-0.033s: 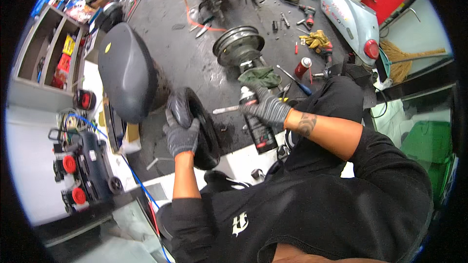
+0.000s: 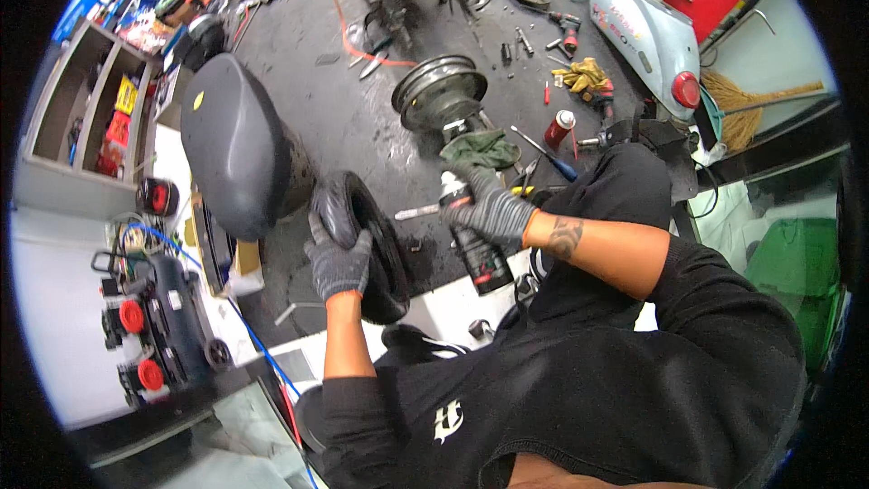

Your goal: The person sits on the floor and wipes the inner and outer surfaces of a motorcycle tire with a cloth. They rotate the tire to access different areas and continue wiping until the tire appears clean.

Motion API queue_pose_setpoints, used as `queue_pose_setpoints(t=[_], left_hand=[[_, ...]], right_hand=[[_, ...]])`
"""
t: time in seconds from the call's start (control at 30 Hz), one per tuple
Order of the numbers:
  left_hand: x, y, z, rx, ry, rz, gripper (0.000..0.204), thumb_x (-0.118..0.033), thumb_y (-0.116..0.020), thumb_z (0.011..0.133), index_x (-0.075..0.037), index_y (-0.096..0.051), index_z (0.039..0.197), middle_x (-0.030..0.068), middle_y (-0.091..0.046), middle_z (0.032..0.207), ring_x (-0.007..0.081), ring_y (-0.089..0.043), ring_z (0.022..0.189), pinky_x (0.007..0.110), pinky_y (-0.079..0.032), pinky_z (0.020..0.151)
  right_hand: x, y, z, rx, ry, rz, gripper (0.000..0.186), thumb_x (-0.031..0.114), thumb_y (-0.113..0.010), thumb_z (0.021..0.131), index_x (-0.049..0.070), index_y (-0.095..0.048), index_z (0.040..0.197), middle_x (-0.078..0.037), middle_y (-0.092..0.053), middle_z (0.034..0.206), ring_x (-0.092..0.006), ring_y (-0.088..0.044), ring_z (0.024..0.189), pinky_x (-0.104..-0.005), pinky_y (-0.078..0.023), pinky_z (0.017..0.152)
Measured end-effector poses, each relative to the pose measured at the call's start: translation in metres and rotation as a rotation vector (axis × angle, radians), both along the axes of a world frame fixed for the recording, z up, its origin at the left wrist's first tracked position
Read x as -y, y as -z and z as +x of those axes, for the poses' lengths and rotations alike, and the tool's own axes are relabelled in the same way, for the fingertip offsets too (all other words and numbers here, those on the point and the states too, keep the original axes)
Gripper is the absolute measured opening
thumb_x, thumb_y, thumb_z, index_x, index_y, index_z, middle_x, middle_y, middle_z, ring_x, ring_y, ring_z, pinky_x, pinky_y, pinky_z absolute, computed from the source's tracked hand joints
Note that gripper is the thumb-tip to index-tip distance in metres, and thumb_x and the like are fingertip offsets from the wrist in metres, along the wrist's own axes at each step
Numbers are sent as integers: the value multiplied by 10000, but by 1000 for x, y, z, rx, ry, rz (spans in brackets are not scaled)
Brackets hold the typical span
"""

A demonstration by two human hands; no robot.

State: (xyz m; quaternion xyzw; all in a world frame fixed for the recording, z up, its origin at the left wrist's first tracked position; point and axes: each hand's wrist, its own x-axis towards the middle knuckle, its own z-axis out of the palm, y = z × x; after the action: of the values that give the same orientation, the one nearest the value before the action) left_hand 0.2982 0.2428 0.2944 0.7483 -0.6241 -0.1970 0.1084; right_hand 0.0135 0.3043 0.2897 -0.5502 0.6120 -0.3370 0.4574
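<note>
My left hand (image 2: 339, 263), in a grey glove, is closed round the side wall and tread of a small black tyre (image 2: 385, 267) that stands upright on its edge. In my right hand (image 2: 493, 206), gloved in striped grey, is a black spray can (image 2: 482, 261) with a pale top, tilted, its top toward the tyre's far side. A flat metal bar (image 2: 415, 213) shows beside the right hand; I cannot tell whether it is held or lies on the floor. Just beyond are a green cloth (image 2: 484, 150) and a bare wheel rim (image 2: 439, 95).
A black scooter seat (image 2: 231, 145) stands left of the tyre. To the right are a red can (image 2: 559, 129), a screwdriver (image 2: 563, 166), yellow gloves (image 2: 587, 77) and a power drill (image 2: 568, 29). An air compressor (image 2: 172, 308) with a blue hose sits at the far left.
The view has shifted slightly, so the floor things sit a little lower. Both hands keep their hold on the tyre and the spray can.
</note>
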Motion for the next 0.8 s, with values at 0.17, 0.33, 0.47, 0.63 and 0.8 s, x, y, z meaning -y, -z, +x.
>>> queue_pose_setpoints(t=[0.17,0.33,0.47,0.63,0.8], left_hand=[[-5,-4,-1,50,91,44,1167,-475,-859,711,-116,-250,1640,380,-386,1518,515,-470,1373,515,-419,1150],[-17,-3,-6,142,231,-115,1127,-438,-880,694,-66,-328,1603,369,-395,1524,508,-462,1380,511,-404,1159],[-17,5,-9,73,215,-64,1139,-436,-876,712,-83,-285,1620,366,-405,1517,510,-468,1373,515,-412,1148],[-11,14,-7,78,350,-177,1098,-438,-868,734,-38,-319,1596,374,-401,1513,519,-459,1368,510,-396,1158],[-6,22,-1,104,375,-98,948,-432,-780,849,-45,-339,1594,335,-381,1536,498,-417,1410,506,-362,1186]], right_hand=[[0,-4,20,69,-154,55,892,330,-812,872,47,-335,1571,-178,-708,1079,-245,-707,985,-374,-575,866],[3,-12,34,-61,-134,-174,779,394,-752,883,184,-392,1541,-254,-722,1127,-466,-693,1049,-505,-568,881],[2,-23,49,56,-213,-153,786,369,-752,889,143,-386,1547,-307,-689,1182,-450,-695,1066,-504,-562,897],[14,-22,66,179,-82,-274,826,358,-772,884,35,-376,1533,-314,-663,1228,-420,-675,1153,-470,-540,970],[39,18,77,16,218,-118,891,385,-801,891,-1,-347,1554,-235,-684,1246,-339,-681,1142,-437,-539,985]])
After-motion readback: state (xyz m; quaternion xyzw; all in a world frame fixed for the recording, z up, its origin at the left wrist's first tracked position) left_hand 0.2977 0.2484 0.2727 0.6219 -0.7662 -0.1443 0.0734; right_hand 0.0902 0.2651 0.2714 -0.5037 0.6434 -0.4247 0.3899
